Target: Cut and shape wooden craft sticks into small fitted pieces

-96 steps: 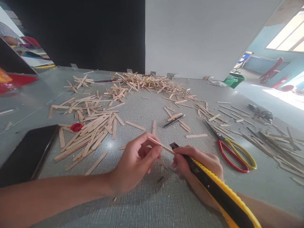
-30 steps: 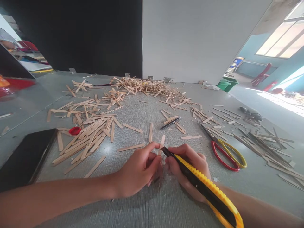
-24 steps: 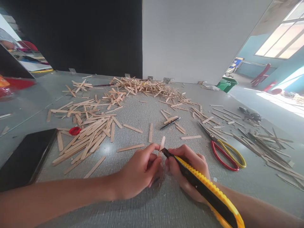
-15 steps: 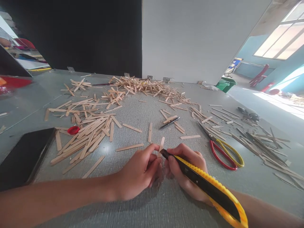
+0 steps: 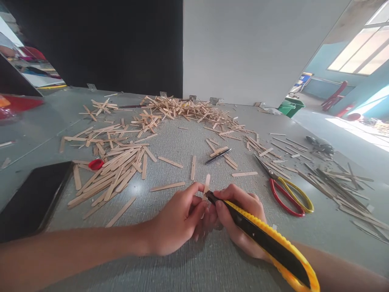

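Low in the middle of the head view, my left hand point(image 5: 179, 219) pinches a short wooden craft stick point(image 5: 207, 181), whose rounded end points up and away from me. My right hand point(image 5: 243, 215) is closed around a yellow and black utility knife point(image 5: 264, 233). The knife's tip end meets the stick right beside my left fingertips; the blade itself is too small to make out. Just beyond my hands, several loose craft sticks point(image 5: 167, 186) lie flat on the grey table point(image 5: 170, 267), and a black pen point(image 5: 218, 156) rests by some of them.
Scissors point(image 5: 291, 196) with red and yellow handles lie to the right, near thin wood strips point(image 5: 346, 190). On the left are a stick pile point(image 5: 118, 174), a red ring point(image 5: 96, 164) and a black phone point(image 5: 33, 198). More sticks point(image 5: 188, 108) heap against the upright panel point(image 5: 258, 48).
Both hands keep nearly the same pose, with the knife still against the stick. The whole view has shifted very slightly.
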### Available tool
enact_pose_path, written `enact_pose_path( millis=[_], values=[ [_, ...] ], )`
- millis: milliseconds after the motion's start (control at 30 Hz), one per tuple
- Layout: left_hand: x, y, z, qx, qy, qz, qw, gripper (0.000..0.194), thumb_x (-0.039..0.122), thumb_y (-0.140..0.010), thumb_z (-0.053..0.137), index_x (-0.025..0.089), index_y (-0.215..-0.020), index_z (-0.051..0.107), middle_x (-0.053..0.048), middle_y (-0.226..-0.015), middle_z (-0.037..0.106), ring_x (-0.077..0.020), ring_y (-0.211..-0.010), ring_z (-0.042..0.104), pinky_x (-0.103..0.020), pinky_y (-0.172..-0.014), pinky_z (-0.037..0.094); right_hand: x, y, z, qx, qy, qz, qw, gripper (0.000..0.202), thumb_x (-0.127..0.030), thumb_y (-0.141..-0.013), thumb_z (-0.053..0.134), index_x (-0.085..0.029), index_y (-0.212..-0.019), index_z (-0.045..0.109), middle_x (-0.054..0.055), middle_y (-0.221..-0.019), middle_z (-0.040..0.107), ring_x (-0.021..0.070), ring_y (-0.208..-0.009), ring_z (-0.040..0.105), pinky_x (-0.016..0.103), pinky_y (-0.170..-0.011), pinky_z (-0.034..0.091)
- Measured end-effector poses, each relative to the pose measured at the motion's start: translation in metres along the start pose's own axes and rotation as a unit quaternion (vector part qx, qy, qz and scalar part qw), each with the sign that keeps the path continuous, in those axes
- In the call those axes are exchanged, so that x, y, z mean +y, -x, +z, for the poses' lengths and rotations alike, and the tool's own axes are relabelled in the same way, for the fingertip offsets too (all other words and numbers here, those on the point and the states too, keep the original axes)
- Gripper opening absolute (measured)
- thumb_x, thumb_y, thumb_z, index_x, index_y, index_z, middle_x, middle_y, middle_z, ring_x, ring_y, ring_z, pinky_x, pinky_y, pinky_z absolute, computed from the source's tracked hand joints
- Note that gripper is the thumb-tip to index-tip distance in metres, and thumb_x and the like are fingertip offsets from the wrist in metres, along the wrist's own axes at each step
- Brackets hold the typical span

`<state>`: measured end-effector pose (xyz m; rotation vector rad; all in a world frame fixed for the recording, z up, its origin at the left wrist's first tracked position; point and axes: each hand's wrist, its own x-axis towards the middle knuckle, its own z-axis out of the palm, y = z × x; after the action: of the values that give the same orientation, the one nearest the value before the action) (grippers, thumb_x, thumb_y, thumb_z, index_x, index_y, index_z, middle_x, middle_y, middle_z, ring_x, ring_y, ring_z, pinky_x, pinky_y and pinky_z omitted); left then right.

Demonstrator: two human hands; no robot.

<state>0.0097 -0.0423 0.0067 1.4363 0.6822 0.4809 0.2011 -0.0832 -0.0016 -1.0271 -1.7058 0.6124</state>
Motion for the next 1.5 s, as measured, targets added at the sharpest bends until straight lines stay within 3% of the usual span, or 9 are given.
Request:
enact_pose_path(
  millis=[467, 667, 800, 967, 1100, 1167, 1267, 1367, 1500],
  values=[
    [0.000, -0.002, -0.004, 0.004, 0.037, 0.005, 0.999, 0.036, 0.058, -0.108, 0.053, 0.023, -0.106, 0.047, 0.005, -0.076, 0.063, -0.0061, -0.046, 0.051, -0.017, -0.043, 0.035, 0.010, 0.005, -0.005, -0.049, 0.009, -0.087, 0.995, 0.024, -0.007, -0.098, 0.061, -0.024, -0.114, 0.060, 0.000, -0.082, 0.068, 0.0132, -0.061, 0.066, 0.024, -0.054, 0.053],
    [0.005, -0.004, -0.006, -0.011, 0.047, -0.002, 0.999, 0.040, 0.059, -0.107, 0.055, 0.021, -0.115, 0.051, 0.005, -0.071, 0.063, -0.0084, -0.047, 0.050, -0.018, -0.042, 0.037, 0.008, 0.004, -0.012, -0.143, 0.109, -0.197, 0.964, 0.022, -0.010, -0.108, 0.046, -0.017, -0.126, 0.058, 0.008, -0.093, 0.069, 0.0164, -0.071, 0.066, 0.026, -0.058, 0.056],
    [0.004, -0.005, -0.006, -0.004, 0.051, -0.008, 0.999, 0.041, 0.060, -0.106, 0.055, 0.021, -0.118, 0.051, 0.004, -0.072, 0.064, -0.0077, -0.046, 0.049, -0.018, -0.042, 0.037, 0.011, 0.005, -0.015, -0.141, 0.149, -0.231, 0.951, 0.031, -0.016, -0.112, 0.043, -0.012, -0.140, 0.053, 0.013, -0.098, 0.070, 0.0196, -0.075, 0.068, 0.028, -0.056, 0.057],
    [-0.004, -0.006, -0.009, 0.009, 0.038, 0.002, 0.999, 0.047, 0.064, -0.105, 0.055, 0.020, -0.120, 0.053, 0.004, -0.071, 0.064, -0.0086, -0.047, 0.050, -0.019, -0.043, 0.038, 0.017, 0.005, -0.013, -0.129, 0.041, -0.146, 0.980, 0.028, -0.011, -0.106, 0.056, -0.020, -0.132, 0.061, 0.007, -0.098, 0.069, 0.0151, -0.076, 0.067, 0.025, -0.067, 0.057],
    [-0.003, -0.007, -0.009, 0.029, 0.017, 0.004, 0.999, 0.046, 0.060, -0.107, 0.054, 0.017, -0.125, 0.055, 0.005, -0.070, 0.063, -0.0084, -0.046, 0.047, -0.020, -0.044, 0.035, 0.017, 0.003, -0.009, -0.050, -0.015, -0.057, 0.997, 0.014, -0.014, -0.101, 0.064, -0.023, -0.111, 0.062, 0.000, -0.083, 0.071, 0.0122, -0.061, 0.063, 0.023, -0.056, 0.051],
    [-0.001, -0.006, -0.008, 0.033, 0.012, 0.001, 0.999, 0.044, 0.056, -0.108, 0.054, 0.016, -0.125, 0.055, 0.005, -0.070, 0.061, -0.0075, -0.045, 0.044, -0.020, -0.044, 0.033, 0.015, 0.001, -0.008, -0.043, -0.052, -0.006, 0.998, 0.007, -0.020, -0.102, 0.064, -0.023, -0.107, 0.060, -0.001, -0.075, 0.071, 0.0124, -0.054, 0.063, 0.023, -0.052, 0.049],
    [0.000, -0.005, -0.008, 0.036, 0.014, 0.006, 0.999, 0.041, 0.054, -0.109, 0.053, 0.017, -0.126, 0.054, 0.007, -0.071, 0.058, -0.0068, -0.046, 0.043, -0.021, -0.045, 0.032, 0.011, -0.003, -0.008, -0.044, -0.177, 0.090, 0.979, 0.011, -0.032, -0.106, 0.063, -0.022, -0.105, 0.059, -0.001, -0.069, 0.070, 0.0124, -0.050, 0.063, 0.022, -0.048, 0.050],
    [-0.001, -0.005, -0.009, 0.029, 0.019, 0.014, 0.999, 0.036, 0.051, -0.110, 0.052, 0.018, -0.124, 0.055, 0.005, -0.077, 0.061, -0.0063, -0.047, 0.044, -0.021, -0.046, 0.035, 0.012, -0.009, -0.011, -0.065, -0.306, 0.187, 0.931, 0.021, -0.041, -0.106, 0.065, -0.022, -0.105, 0.057, -0.002, -0.073, 0.071, 0.0121, -0.051, 0.067, 0.020, -0.045, 0.053],
    [-0.003, -0.006, -0.011, 0.013, 0.029, 0.022, 0.999, 0.033, 0.050, -0.111, 0.049, 0.019, -0.122, 0.056, 0.003, -0.080, 0.065, -0.0065, -0.049, 0.046, -0.022, -0.048, 0.038, 0.020, -0.015, -0.016, -0.097, -0.358, 0.209, 0.905, 0.025, -0.044, -0.106, 0.067, -0.020, -0.105, 0.059, -0.001, -0.078, 0.073, 0.0116, -0.059, 0.073, 0.019, -0.051, 0.059]
  ],
)
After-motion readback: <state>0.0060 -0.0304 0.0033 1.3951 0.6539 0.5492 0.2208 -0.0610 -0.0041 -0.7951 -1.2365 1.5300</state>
